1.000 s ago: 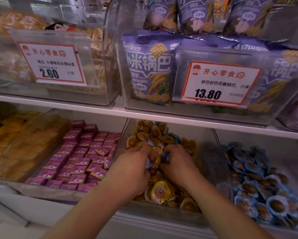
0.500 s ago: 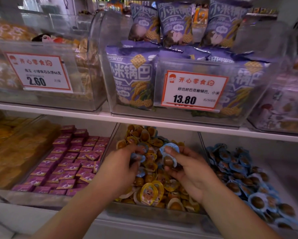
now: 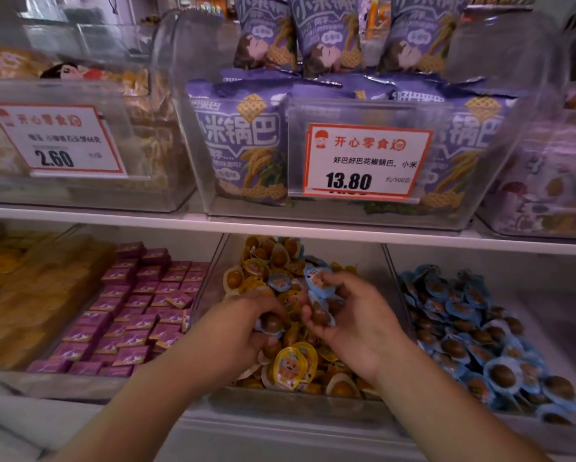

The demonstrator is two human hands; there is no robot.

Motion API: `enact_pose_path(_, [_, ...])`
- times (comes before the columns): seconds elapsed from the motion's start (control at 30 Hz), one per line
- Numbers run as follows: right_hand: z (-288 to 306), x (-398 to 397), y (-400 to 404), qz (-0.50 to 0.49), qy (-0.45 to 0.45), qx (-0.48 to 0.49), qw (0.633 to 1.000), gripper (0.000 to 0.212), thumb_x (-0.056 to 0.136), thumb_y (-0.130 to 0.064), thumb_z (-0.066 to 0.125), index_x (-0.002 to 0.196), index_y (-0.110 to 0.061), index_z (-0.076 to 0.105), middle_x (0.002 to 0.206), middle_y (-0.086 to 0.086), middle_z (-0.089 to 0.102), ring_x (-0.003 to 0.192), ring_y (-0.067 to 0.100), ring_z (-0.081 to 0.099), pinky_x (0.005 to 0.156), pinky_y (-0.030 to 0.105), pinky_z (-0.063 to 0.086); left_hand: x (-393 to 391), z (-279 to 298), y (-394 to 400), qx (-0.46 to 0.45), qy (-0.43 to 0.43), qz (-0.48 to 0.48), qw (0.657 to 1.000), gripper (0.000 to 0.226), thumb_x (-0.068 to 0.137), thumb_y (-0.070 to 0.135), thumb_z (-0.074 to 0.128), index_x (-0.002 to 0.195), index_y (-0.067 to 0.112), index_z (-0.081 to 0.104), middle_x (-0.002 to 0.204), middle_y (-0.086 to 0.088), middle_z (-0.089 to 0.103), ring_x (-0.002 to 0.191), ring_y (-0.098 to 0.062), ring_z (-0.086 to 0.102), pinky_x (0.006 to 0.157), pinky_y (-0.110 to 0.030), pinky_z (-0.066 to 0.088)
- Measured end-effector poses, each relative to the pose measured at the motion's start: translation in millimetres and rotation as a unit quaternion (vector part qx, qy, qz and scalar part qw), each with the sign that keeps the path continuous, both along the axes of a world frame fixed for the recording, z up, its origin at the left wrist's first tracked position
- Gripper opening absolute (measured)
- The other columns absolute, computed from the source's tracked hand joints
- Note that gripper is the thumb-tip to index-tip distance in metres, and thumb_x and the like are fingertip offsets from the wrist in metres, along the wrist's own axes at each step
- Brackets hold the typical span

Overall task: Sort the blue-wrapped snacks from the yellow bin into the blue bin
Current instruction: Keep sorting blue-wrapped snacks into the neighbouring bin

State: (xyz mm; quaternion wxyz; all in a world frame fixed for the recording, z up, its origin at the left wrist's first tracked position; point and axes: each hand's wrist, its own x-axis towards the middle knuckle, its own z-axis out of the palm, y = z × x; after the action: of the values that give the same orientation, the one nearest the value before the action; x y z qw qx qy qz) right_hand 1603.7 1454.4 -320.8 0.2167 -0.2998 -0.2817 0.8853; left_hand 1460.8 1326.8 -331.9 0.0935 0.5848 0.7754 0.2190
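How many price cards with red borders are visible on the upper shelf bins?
2. One price card reads 2.60, on the left clear bin. The other price card reads 13.80, on the middle bin of purple bags. Bins at the right edge may hide more.

Open from the front, capped above

Low headroom under white shelf (image 3: 280, 230); clear divider wall (image 3: 396, 288) between yellow bin (image 3: 280, 400) and blue bin (image 3: 500, 255); passable above it; heaped snacks throughout; both hands crowding yellow bin.

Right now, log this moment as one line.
stage: picking | right hand: holds blue-wrapped snacks | left hand: holds one | over yellow bin
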Motion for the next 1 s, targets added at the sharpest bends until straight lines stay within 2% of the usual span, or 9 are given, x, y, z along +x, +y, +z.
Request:
enact_pose_path(0.13, [0.1,-6.7,-2.2,0.016,-0.054,0.078,0.995,0.034,0.091,-0.03,0.057,0.113,-0.007,0.069,0.09,0.014,0.066,0.057,0.016,0.06,0.037,0.023,0.038,-2.6,0.5,0.1,0.121,-0.102,0.058,0.986,0.035,0.081,0.017,0.077,0.107,0.04,0.07,0.103,0.027,0.065,0.098,0.005,0.061,0.081,-0.011,0.047])
enact_pose_path(0.3, [3.6,-2.3,-16.8,0.059,-0.093,0.114,0.987,0.032,0.091,-0.034,0.054,0.102,-0.011,0.074,0.08,0.01,0.068,0.059,0.017,0.062,0.038,0.023,0.038,10.8,9.2,3.8,0.263,-0.294,0.09,0.914,0.035,0.083,0.019,0.078,0.108,0.041,0.07,0.101,0.016,0.074,0.094,-0.001,0.069,0.081,-0.022,0.056])
enact_pose_path(0.43, [22.4,12.4,-27.9,0.12,0.034,0.097,0.987,0.038,0.092,-0.049,0.054,0.095,-0.02,0.078,0.086,0.005,0.071,0.058,0.013,0.062,0.036,0.023,0.037,49.5,9.7,14.8,0.295,-0.205,0.064,0.931,0.033,0.09,0.028,0.069,0.119,0.043,0.065,0.112,0.033,0.066,0.108,0.008,0.061,0.094,-0.014,0.047])
enact_pose_path(0.53, [33.0,32.1,-29.9,0.069,-0.011,0.165,0.984,0.029,0.085,-0.044,0.068,0.098,-0.019,0.077,0.079,0.001,0.071,0.06,0.01,0.064,0.038,0.023,0.037,71.7,12.7,26.1,0.266,-0.056,0.011,0.962,0.044,0.096,0.041,0.045,0.139,0.036,0.051,0.134,0.035,0.044,0.135,0.006,0.036,0.114,-0.023,0.028])
enact_pose_path(0.6, [33.9,48.9,-25.5,0.029,-0.063,0.226,0.972,0.027,0.085,-0.041,0.072,0.103,-0.022,0.075,0.082,0.001,0.073,0.063,0.011,0.067,0.04,0.023,0.039,82.6,12.2,32.4,0.224,-0.1,-0.027,0.969,0.056,0.097,0.047,0.039,0.151,0.038,0.032,0.151,0.029,0.031,0.147,0.002,0.016,0.12,-0.028,0.021])
enact_pose_path(0.67, [35.7,68.7,-17.1,-0.008,-0.086,0.278,0.957,0.024,0.085,-0.042,0.072,0.103,-0.026,0.074,0.086,0.002,0.075,0.063,0.015,0.068,0.041,0.024,0.044,90.7,7.8,36.8,0.21,-0.137,-0.073,0.965,0.063,0.095,0.058,0.036,0.152,0.043,0.017,0.158,0.032,0.014,0.148,0.005,0.003,0.12,-0.018,0.011])
enact_pose_path(0.83, [39.9,123.4,31.3,-0.11,-0.126,0.331,0.929,0.008,0.086,-0.033,0.072,0.084,-0.025,0.074,0.08,0.01,0.074,0.054,0.02,0.064,0.038,0.025,0.044,82.3,1.5,47.6,0.231,-0.185,-0.036,0.955,0.045,0.092,0.063,0.042,0.135,0.052,0.046,0.143,0.034,0.042,0.135,0.012,0.035,0.111,-0.015,0.031])
enact_pose_path(0.9, [30.5,141.7,60.8,-0.139,-0.223,0.364,0.894,0.012,0.088,-0.037,0.07,0.091,-0.026,0.074,0.085,0.002,0.076,0.066,0.019,0.072,0.049,0.03,0.054,73.2,-3.1,54.4,0.228,-0.157,-0.021,0.961,0.032,0.096,0.053,0.046,0.122,0.043,0.061,0.13,0.028,0.055,0.124,0.007,0.049,0.105,-0.025,0.041])
enact_pose_path(1.0, [13.1,161.9,106.6,-0.143,-0.36,0.378,0.841,0.037,0.089,-0.053,0.062,0.111,-0.025,0.072,0.115,-0.003,0.071,0.106,0.018,0.066,0.095,0.038,0.053,61.7,-10.1,60.5,0.199,-0.09,-0.011,0.976,0.032,0.098,0.048,0.047,0.114,0.031,0.069,0.123,0.019,0.061,0.118,-0.002,0.055,0.1,-0.028,0.044])
